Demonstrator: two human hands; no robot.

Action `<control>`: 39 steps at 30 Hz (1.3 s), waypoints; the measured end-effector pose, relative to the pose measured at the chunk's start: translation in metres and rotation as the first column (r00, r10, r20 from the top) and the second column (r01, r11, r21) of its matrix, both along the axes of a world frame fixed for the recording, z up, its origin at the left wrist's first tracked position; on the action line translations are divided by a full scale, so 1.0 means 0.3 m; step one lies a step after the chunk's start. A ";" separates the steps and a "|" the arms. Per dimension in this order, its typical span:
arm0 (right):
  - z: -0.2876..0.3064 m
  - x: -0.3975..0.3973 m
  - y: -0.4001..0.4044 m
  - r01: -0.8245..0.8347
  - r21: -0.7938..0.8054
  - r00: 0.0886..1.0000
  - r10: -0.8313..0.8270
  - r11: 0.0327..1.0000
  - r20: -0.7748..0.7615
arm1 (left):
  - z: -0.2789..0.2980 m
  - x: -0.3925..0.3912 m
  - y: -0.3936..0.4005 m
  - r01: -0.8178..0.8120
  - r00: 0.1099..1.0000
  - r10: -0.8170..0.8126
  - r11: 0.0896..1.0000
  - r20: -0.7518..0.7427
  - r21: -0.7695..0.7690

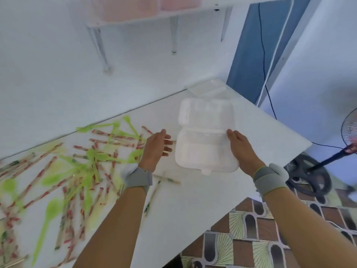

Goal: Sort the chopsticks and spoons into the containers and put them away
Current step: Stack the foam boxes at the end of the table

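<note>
On the white table [193, 200] we see an open white clamshell container [205, 138] lying near the far right end, both halves spread flat, hinge across the middle. Our right hand [242, 149] holds its right edge: thumb on the rim by the hinge, fingers go under the box, so we can't see them. Our left hand [156, 147] is just left of the container, fingers straight and spread, grip apart, holding nothing; whether the fingertips touch the box we can't tell. Both wrists carry grey straps.

Behind the white box, at the table's far corner, sits a clear plastic container [209, 88], touching or just beside it.

Left half of the table: a loose mixed pile of chopsticks in red-and-white paper sleeves [110, 135] and translucent green plastic spoons [48, 211], overlapping, blurred toward the left edge. A few green-printed chopstick sleeves [168, 179] lie apart near our left wrist.

Right of the table, a fan [349, 132] stands on the patterned floor [251, 238]. A wall shelf [154, 16] hangs above.
</note>
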State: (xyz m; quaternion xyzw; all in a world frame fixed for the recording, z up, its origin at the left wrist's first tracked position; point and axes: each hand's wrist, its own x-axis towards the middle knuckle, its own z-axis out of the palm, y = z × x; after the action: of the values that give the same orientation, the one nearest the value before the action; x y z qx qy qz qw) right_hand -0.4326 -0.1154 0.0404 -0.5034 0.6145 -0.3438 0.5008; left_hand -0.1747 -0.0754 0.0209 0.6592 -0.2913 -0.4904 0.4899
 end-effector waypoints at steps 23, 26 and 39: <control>-0.082 -0.230 -1.071 -0.147 0.079 0.988 0.142 0.986 0.060 | -0.060 -0.389 -0.865 -0.215 0.961 0.220 0.975 0.170 -0.050; -0.099 -0.232 -1.191 -0.230 0.037 0.973 0.229 0.973 0.012 | -0.069 -0.411 -0.939 -0.286 0.942 0.291 0.957 0.170 -0.053; -0.226 -0.221 -1.475 -0.493 0.011 0.828 0.473 0.870 -0.300 | -0.161 -0.507 -1.125 -0.525 0.826 0.512 0.851 0.237 -0.009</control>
State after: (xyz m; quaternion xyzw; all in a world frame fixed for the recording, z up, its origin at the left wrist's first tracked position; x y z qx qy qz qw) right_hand -0.4990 -0.5578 -0.0273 -0.7040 0.5227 -0.1478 0.4576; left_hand -0.3268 -0.4130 -0.0275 0.7796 -0.1421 -0.2671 0.5484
